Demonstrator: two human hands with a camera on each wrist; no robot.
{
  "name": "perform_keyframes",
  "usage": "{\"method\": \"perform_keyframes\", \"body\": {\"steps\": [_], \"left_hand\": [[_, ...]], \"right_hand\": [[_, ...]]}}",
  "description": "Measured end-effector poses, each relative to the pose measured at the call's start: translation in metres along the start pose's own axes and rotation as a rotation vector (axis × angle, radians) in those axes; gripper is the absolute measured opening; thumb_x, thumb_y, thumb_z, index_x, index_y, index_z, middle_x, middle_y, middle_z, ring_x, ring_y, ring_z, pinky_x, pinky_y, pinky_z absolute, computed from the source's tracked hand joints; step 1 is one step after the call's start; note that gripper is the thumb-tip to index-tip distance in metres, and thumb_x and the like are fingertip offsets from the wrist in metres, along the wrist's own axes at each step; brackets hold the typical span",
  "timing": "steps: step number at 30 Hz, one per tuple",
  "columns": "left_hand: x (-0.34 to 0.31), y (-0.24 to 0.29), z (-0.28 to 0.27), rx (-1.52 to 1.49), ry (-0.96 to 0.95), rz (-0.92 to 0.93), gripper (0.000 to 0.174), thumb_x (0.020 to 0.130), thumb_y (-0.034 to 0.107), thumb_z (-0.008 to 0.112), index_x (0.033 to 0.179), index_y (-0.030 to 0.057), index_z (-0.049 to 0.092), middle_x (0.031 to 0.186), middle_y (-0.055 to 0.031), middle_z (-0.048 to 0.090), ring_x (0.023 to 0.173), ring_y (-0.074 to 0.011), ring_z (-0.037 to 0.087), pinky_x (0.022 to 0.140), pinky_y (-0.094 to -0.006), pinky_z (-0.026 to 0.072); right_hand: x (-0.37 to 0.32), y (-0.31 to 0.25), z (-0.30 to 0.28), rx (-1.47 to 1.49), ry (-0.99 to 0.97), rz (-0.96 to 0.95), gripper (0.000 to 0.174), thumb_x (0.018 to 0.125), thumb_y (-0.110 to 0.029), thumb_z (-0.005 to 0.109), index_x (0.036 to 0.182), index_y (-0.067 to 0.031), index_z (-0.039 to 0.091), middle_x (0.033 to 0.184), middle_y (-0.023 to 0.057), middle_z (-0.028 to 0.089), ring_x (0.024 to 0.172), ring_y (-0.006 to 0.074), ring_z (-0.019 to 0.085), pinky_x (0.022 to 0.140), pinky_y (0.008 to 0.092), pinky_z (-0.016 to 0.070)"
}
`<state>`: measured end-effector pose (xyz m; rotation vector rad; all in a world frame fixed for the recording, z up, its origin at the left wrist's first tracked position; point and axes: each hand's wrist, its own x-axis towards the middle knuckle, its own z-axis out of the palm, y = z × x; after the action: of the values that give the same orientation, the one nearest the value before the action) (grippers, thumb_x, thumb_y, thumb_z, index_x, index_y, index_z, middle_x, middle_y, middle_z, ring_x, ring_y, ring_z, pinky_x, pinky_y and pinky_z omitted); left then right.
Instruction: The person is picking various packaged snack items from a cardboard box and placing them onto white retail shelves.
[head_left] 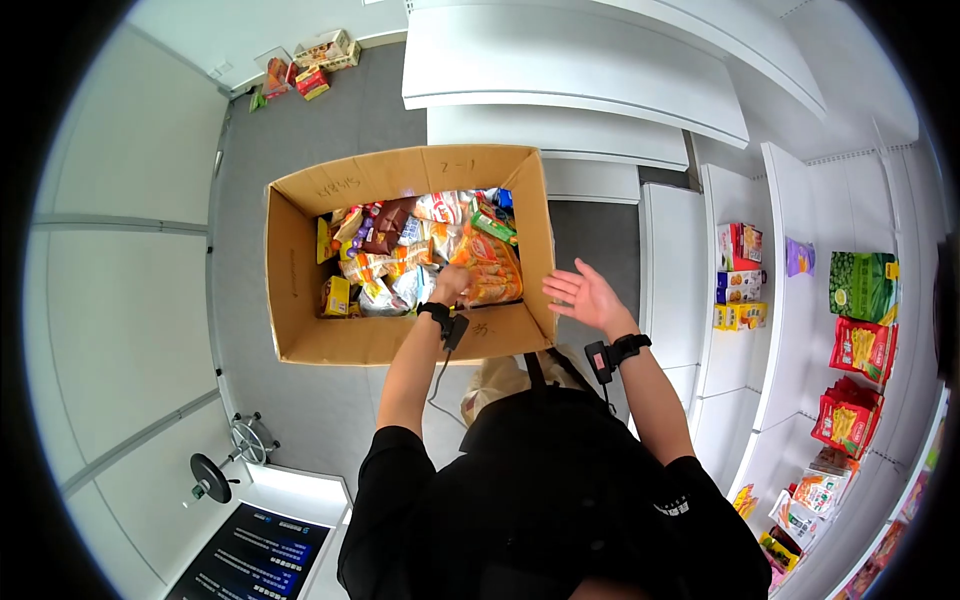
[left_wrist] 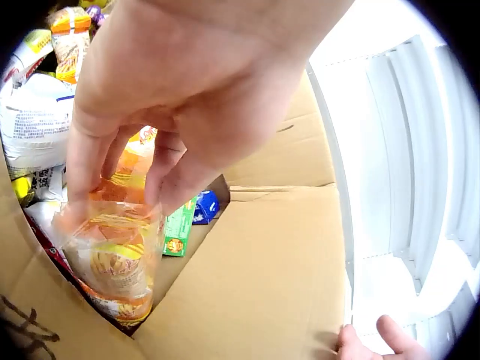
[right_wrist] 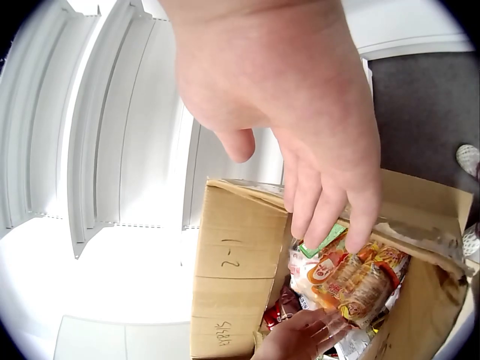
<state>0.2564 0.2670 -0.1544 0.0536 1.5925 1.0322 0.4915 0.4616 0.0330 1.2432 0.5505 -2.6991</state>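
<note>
A big open cardboard box (head_left: 400,165) full of packaged snacks stands before me. My left hand (head_left: 453,284) reaches into its near right part. In the left wrist view the fingers of that left hand (left_wrist: 165,112) pinch the top of an orange, partly clear snack packet (left_wrist: 120,262). This packet stands among others against the cardboard. My right hand (head_left: 585,297) is held palm up, fingers spread, beside the box's right edge; nothing lies in it. A green carton (head_left: 494,222) and a brown bag (head_left: 389,226) lie farther back inside.
White shelving runs along the back and right. On the right shelves are small boxes (head_left: 741,247), a green bag (head_left: 863,286) and red bags (head_left: 862,350). A few packages (head_left: 312,82) lie on the floor at the back left. A wheeled stool (head_left: 250,440) stands at lower left.
</note>
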Motion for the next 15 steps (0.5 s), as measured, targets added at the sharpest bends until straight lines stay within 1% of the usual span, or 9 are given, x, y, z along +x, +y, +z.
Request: {"method": "perform_keyframes", "body": {"steps": [2,5,8,9,12,13,15], "left_hand": [[-0.03,0.026,0.008,-0.036,0.028,-0.044,0.007,0.076,0.007,0.054,0.072,0.0027,0.054,0.061,-0.0079,0.053,0.052,-0.0191,0.051,0.044,-0.0337,0.0429],[-0.044,0.029,0.006,0.11,0.076,0.009,0.007,0.073,0.005,0.058,0.07,0.0023,0.052,0.067,-0.0055,0.047,0.06,-0.0181,0.05,0.051,-0.0326,0.0506],[-0.059,0.028,0.001,0.103,0.077,0.085,0.011,0.074,0.006,0.058,0.068,0.0031,0.049,0.065,-0.0039,0.044,0.056,-0.0173,0.048,0.047,-0.0315,0.0485],[-0.075,0.04,0.003,0.103,0.072,0.079,0.015,0.076,0.008,0.058,0.066,0.0045,0.047,0.064,-0.0028,0.043,0.055,-0.015,0.048,0.046,-0.0301,0.0472],[-0.097,0.048,0.006,0.096,0.118,0.133,0.016,0.077,0.008,0.058,0.066,0.006,0.046,0.063,-0.0014,0.043,0.054,-0.0123,0.046,0.044,-0.0287,0.0453],[-0.097,0.046,0.003,0.094,0.117,0.139,0.015,0.077,0.007,0.058,0.067,0.0067,0.047,0.061,-0.0002,0.043,0.052,-0.0104,0.045,0.043,-0.0267,0.0422],[-0.106,0.043,0.004,0.089,0.112,0.197,0.015,0.077,0.007,0.059,0.067,0.0068,0.047,0.06,0.0004,0.044,0.052,-0.0099,0.045,0.042,-0.026,0.0395]], "right_hand": [[0.0,0.0,-0.001,-0.002,-0.003,-0.007,0.066,0.092,-0.049,0.04,0.134,0.0015,0.033,0.135,0.0163,0.043,0.125,0.0264,0.042,0.101,0.0469,0.0333],[0.001,0.002,-0.003,-0.004,-0.009,-0.016,0.066,0.092,-0.049,0.041,0.134,0.0013,0.034,0.134,0.0163,0.044,0.124,0.0266,0.042,0.101,0.047,0.0332],[0.002,0.004,-0.006,-0.008,-0.014,-0.022,0.066,0.092,-0.049,0.041,0.134,0.0013,0.034,0.134,0.0162,0.044,0.124,0.0268,0.042,0.101,0.047,0.0332],[0.002,0.003,-0.006,-0.01,-0.012,-0.024,0.065,0.092,-0.049,0.041,0.134,0.0013,0.034,0.134,0.0162,0.044,0.124,0.0269,0.042,0.101,0.047,0.0332],[0.001,0.004,-0.006,-0.015,-0.013,-0.031,0.065,0.092,-0.048,0.041,0.134,0.0012,0.034,0.133,0.0159,0.045,0.124,0.0267,0.043,0.101,0.0469,0.0331],[0.0,0.004,-0.005,-0.017,-0.015,-0.033,0.065,0.092,-0.048,0.041,0.134,0.0012,0.034,0.133,0.0158,0.045,0.124,0.0266,0.043,0.101,0.0469,0.0331],[0.0,0.005,-0.005,-0.021,-0.011,-0.034,0.065,0.092,-0.048,0.041,0.134,0.0011,0.034,0.133,0.0154,0.045,0.123,0.0264,0.043,0.101,0.0468,0.0333]]}}
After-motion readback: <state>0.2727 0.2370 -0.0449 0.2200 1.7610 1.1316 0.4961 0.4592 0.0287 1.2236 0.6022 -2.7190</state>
